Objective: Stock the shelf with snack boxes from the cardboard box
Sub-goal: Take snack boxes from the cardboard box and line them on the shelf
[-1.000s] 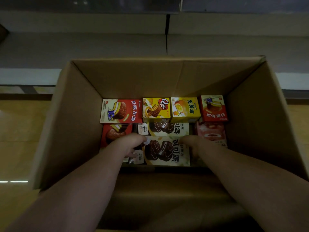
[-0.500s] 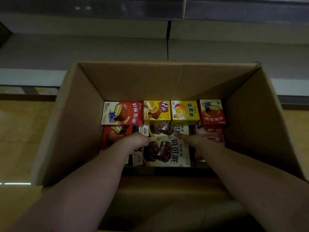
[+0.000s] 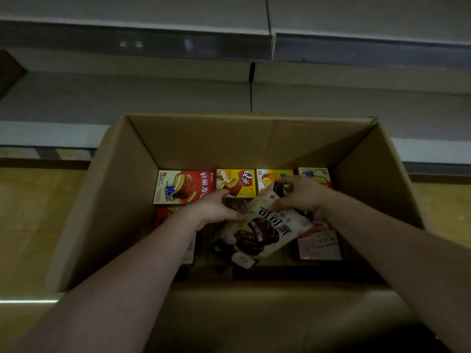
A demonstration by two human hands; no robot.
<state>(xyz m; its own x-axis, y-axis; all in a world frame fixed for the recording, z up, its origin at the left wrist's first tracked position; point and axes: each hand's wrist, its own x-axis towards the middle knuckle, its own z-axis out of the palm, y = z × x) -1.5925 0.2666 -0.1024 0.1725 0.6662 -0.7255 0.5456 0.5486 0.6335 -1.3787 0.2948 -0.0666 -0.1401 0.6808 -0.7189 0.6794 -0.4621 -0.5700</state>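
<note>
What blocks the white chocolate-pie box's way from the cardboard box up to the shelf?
Nothing visible. Both hands, left and right, hold the white chocolate-pie snack box tilted; the brown cardboard box is open-topped, the grey shelf beyond looks bare.

Both bare forearms reach from the near edge toward the far middle, converging as they go. The left hand (image 3: 215,208) lies knuckles-up, fingers curled downward at the near-left side of what the two hands hold between them. The right hand (image 3: 302,196) sits slightly farther and higher — fingers bent, gripping from the right — wrist angled inward.
</note>
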